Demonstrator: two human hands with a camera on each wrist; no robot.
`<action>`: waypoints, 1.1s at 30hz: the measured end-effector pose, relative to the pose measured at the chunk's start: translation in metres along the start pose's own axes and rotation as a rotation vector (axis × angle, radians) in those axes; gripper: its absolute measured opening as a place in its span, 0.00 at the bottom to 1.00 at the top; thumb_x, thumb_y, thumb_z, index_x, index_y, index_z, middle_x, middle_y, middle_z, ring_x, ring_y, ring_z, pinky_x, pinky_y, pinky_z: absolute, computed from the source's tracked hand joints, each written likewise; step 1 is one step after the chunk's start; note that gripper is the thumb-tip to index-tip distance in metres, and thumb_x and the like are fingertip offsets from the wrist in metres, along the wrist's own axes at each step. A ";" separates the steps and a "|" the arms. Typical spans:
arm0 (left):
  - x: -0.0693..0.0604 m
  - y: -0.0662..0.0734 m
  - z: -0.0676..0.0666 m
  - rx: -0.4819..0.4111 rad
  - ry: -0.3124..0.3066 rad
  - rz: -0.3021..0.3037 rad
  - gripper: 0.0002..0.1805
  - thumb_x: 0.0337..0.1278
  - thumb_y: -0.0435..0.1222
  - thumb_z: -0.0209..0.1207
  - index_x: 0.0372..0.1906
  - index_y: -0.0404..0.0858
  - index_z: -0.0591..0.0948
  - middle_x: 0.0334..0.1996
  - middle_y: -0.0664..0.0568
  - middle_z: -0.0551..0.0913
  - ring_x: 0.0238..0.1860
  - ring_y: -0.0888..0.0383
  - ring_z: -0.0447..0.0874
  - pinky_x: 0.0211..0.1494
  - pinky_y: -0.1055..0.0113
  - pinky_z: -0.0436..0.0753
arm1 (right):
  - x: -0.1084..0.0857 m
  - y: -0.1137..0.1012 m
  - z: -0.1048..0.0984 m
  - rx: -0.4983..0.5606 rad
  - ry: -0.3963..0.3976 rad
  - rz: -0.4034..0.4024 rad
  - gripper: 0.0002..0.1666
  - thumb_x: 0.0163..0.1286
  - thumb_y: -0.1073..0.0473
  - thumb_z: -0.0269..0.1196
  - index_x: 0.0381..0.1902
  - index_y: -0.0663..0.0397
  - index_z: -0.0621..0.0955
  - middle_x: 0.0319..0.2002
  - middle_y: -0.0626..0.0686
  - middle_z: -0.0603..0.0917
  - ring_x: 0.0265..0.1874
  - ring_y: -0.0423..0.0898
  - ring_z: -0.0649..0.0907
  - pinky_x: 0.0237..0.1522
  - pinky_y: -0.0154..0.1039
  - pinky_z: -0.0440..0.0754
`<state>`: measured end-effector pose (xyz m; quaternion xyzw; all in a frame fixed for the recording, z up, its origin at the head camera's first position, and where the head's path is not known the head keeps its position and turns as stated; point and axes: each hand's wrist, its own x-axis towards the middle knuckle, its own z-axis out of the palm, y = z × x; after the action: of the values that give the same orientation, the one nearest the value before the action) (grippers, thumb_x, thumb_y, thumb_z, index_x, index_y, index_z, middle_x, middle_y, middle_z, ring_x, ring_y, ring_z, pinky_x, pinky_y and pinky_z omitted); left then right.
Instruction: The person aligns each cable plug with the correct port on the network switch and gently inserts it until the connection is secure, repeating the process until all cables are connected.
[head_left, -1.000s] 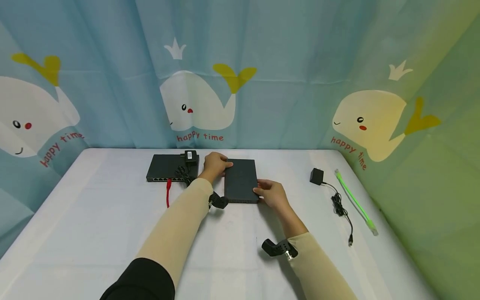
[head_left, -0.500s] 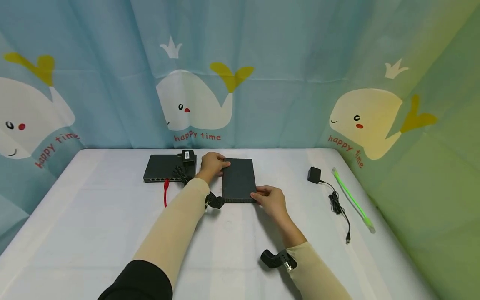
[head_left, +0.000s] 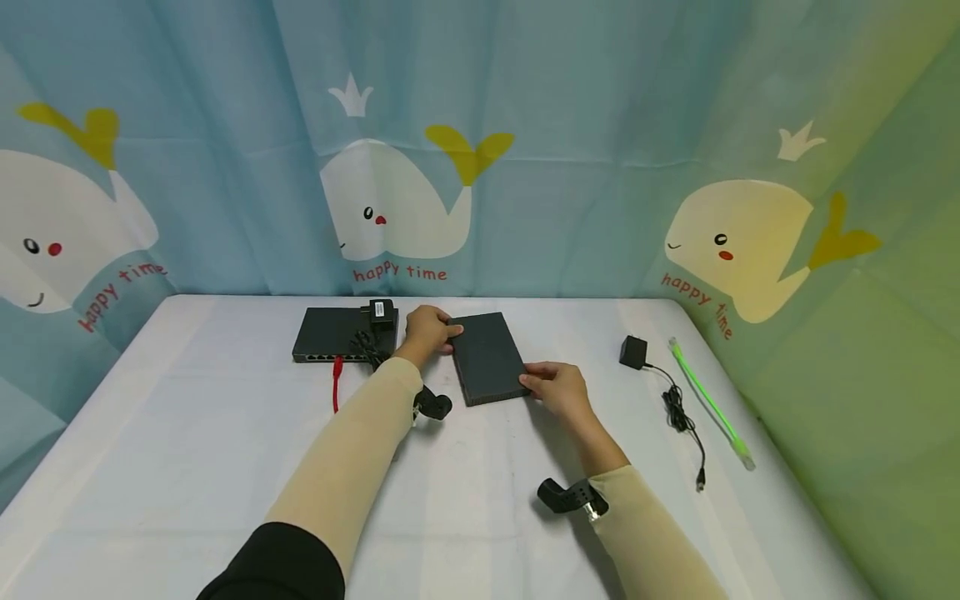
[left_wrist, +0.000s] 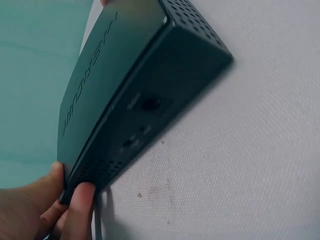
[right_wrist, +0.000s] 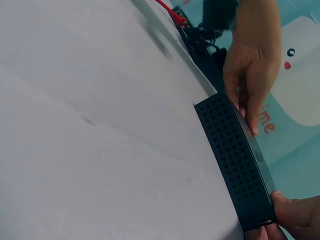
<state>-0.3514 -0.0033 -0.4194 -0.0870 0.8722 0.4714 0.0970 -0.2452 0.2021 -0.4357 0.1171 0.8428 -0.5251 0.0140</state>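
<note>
- The lower right part of a second black box (head_left: 326,332) is hidden by a black adapter (head_left: 381,315), its bunched cord and the left forearm (head_left: 375,425); in the right wrist view, a red cable (head_left: 337,385) at its port row is cut off by the frame's top edge.
- Whether the underside of the handheld black box (head_left: 491,358) touches the desk (head_left: 465,517) cannot be told; small print beside its round socket (left_wrist: 151,104) is too blurred to read.
- The desk is covered in white, finely woven material; at the right, a cube-shaped adapter (head_left: 633,352) with a bundled cord and a bright green cable (head_left: 708,402) are laid out.
- The black box is seen as a flat, dark, matte rectangle with raised lettering on top and perforated sides, turned at an angle before the person, right of the second box.
- Its far left corner is pinched by the left hand (head_left: 427,335), its near right corner by the right hand (head_left: 557,387); on both, the fingers are narrowed to the box's thickness, with the thumbs pressed on top.
</note>
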 end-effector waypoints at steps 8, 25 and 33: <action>-0.003 -0.003 0.000 0.022 0.013 0.011 0.21 0.60 0.40 0.67 0.57 0.37 0.83 0.57 0.43 0.81 0.19 0.63 0.82 0.24 0.76 0.82 | 0.005 -0.002 -0.005 -0.003 -0.032 0.016 0.18 0.67 0.64 0.66 0.53 0.66 0.84 0.48 0.63 0.86 0.33 0.40 0.86 0.33 0.31 0.83; -0.020 -0.007 -0.010 0.220 0.064 0.086 0.22 0.56 0.45 0.69 0.52 0.37 0.86 0.31 0.46 0.89 0.37 0.52 0.87 0.49 0.60 0.85 | 0.027 -0.001 -0.014 -0.067 0.003 0.008 0.16 0.67 0.62 0.66 0.52 0.63 0.85 0.49 0.63 0.85 0.25 0.36 0.81 0.29 0.29 0.78; -0.027 -0.008 -0.012 0.266 0.088 0.118 0.20 0.55 0.46 0.70 0.46 0.35 0.88 0.42 0.45 0.88 0.45 0.49 0.85 0.53 0.59 0.84 | 0.038 -0.006 -0.020 -0.086 -0.011 0.040 0.17 0.70 0.61 0.64 0.54 0.62 0.84 0.54 0.62 0.83 0.30 0.36 0.80 0.33 0.29 0.77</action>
<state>-0.3247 -0.0160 -0.4127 -0.0425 0.9341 0.3521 0.0413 -0.2816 0.2241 -0.4277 0.1302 0.8622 -0.4884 0.0339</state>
